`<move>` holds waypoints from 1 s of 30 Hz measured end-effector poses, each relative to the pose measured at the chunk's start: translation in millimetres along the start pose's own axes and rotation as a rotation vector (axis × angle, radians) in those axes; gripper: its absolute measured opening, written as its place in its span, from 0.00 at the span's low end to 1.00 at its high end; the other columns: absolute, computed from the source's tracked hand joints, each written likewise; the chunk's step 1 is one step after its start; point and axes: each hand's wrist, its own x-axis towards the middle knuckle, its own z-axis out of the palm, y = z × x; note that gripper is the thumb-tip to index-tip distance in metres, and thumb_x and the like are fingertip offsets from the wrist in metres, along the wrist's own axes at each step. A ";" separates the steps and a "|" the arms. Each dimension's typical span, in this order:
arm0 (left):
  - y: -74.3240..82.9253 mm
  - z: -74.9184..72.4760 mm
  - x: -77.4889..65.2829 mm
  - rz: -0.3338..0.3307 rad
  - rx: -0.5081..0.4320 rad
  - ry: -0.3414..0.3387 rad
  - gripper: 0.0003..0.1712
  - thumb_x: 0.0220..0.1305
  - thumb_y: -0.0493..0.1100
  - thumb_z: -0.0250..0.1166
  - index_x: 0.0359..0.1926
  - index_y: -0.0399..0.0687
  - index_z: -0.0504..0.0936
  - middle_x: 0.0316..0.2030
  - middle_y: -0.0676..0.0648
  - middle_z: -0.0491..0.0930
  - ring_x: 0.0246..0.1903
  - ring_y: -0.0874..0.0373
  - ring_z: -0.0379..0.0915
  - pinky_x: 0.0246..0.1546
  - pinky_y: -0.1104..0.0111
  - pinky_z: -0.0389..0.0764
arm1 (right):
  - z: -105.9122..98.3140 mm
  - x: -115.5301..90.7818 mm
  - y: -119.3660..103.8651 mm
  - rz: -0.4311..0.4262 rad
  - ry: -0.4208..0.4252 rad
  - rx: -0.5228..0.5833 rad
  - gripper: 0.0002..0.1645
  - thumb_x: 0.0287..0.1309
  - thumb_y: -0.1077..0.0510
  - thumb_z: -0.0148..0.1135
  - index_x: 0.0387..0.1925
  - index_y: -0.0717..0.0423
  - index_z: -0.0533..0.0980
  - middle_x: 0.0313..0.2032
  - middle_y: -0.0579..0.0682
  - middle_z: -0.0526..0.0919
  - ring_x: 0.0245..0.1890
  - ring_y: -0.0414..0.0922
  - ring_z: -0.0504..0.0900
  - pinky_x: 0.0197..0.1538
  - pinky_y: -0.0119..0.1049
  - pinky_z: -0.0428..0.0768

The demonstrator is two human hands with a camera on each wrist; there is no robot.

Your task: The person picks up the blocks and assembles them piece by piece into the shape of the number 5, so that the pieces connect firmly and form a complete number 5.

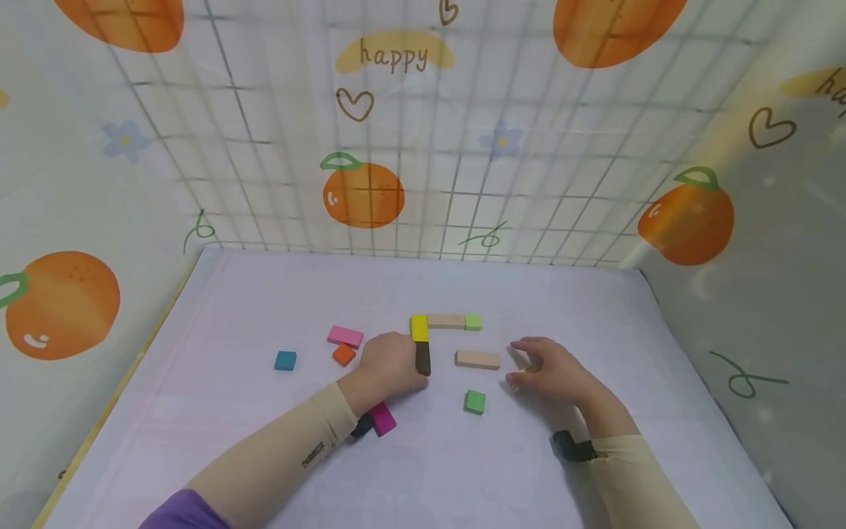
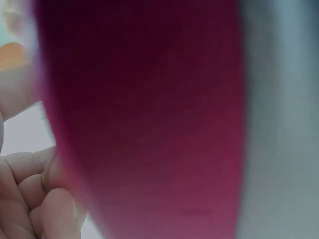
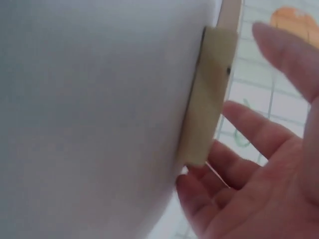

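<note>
My left hand (image 1: 393,362), fingers curled, holds a dark brown block (image 1: 423,358) with the thumb at its near end. That block's far end meets a yellow block (image 1: 419,328). From the yellow one a plain wooden block (image 1: 446,321) runs right to a light green block (image 1: 473,322). My right hand (image 1: 551,372) is spread and relaxed, right of another plain wooden block (image 1: 477,360). In the right wrist view, a wooden block (image 3: 208,97) lies close to the loosely bent fingers, with the thumb apart from it. A magenta block (image 2: 144,119) fills the left wrist view.
A blue block (image 1: 286,361), a pink block (image 1: 345,336) and an orange block (image 1: 344,355) lie left of the left hand. The magenta block (image 1: 382,419) sits by the left wrist. A green block (image 1: 474,402) lies between the hands on the white table (image 1: 502,485).
</note>
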 end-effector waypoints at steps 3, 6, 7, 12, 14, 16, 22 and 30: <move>-3.9 -0.2 -3.5 -0.003 -0.014 -0.014 0.24 0.49 0.62 0.76 0.25 0.50 0.78 0.19 0.52 0.75 0.21 0.57 0.72 0.21 0.67 0.70 | 2.1 -1.9 -10.9 -0.038 0.026 -0.028 0.42 0.54 0.43 0.74 0.67 0.54 0.73 0.70 0.64 0.69 0.71 0.67 0.63 0.69 0.66 0.63; -5.8 -1.8 -5.5 0.000 -0.017 -0.002 0.24 0.52 0.62 0.75 0.22 0.50 0.77 0.17 0.51 0.73 0.19 0.57 0.71 0.19 0.68 0.68 | 4.1 -2.4 -27.9 -0.113 0.081 -0.094 0.37 0.55 0.48 0.74 0.64 0.56 0.76 0.68 0.64 0.71 0.69 0.67 0.66 0.68 0.65 0.64; -5.6 -2.7 -5.7 0.011 -0.012 0.007 0.24 0.53 0.62 0.74 0.22 0.51 0.77 0.16 0.52 0.73 0.18 0.57 0.71 0.19 0.68 0.68 | 4.8 -1.5 -33.9 -0.137 0.097 -0.119 0.35 0.55 0.50 0.74 0.63 0.57 0.76 0.67 0.63 0.72 0.69 0.66 0.67 0.68 0.65 0.65; -1.1 -9.1 -8.6 0.090 0.062 0.040 0.22 0.57 0.62 0.71 0.28 0.50 0.80 0.19 0.53 0.75 0.21 0.59 0.72 0.21 0.68 0.70 | 12.3 9.5 -59.4 -0.202 0.102 -0.224 0.30 0.56 0.53 0.74 0.60 0.57 0.79 0.60 0.59 0.80 0.64 0.60 0.75 0.65 0.58 0.72; -0.9 -11.8 -11.5 0.086 0.080 0.034 0.22 0.57 0.63 0.71 0.29 0.51 0.80 0.21 0.53 0.76 0.22 0.58 0.72 0.21 0.68 0.71 | 18.0 15.9 -65.3 -0.212 0.082 -0.259 0.29 0.57 0.54 0.73 0.60 0.56 0.79 0.58 0.56 0.82 0.62 0.58 0.77 0.64 0.56 0.74; -4.1 -14.7 -15.3 0.065 0.078 0.021 0.22 0.56 0.63 0.72 0.29 0.51 0.80 0.20 0.53 0.76 0.21 0.58 0.72 0.21 0.68 0.71 | 24.2 21.1 -68.5 -0.219 0.070 -0.286 0.27 0.58 0.55 0.73 0.59 0.55 0.80 0.56 0.54 0.83 0.60 0.55 0.79 0.63 0.54 0.76; -41.6 -18.5 -30.4 0.005 0.034 0.042 0.24 0.54 0.64 0.73 0.41 0.51 0.85 0.22 0.55 0.79 0.22 0.61 0.73 0.22 0.67 0.73 | 33.3 25.6 -72.2 -0.252 0.064 -0.287 0.19 0.58 0.60 0.72 0.52 0.53 0.85 0.48 0.48 0.88 0.51 0.50 0.83 0.57 0.49 0.80; -119.6 -16.4 -60.9 -0.002 -0.133 0.093 0.21 0.56 0.59 0.73 0.45 0.53 0.88 0.22 0.55 0.80 0.26 0.61 0.72 0.28 0.68 0.72 | 37.3 23.8 -80.7 -0.451 0.007 -0.270 0.18 0.55 0.63 0.73 0.49 0.49 0.86 0.44 0.43 0.89 0.48 0.45 0.84 0.54 0.44 0.81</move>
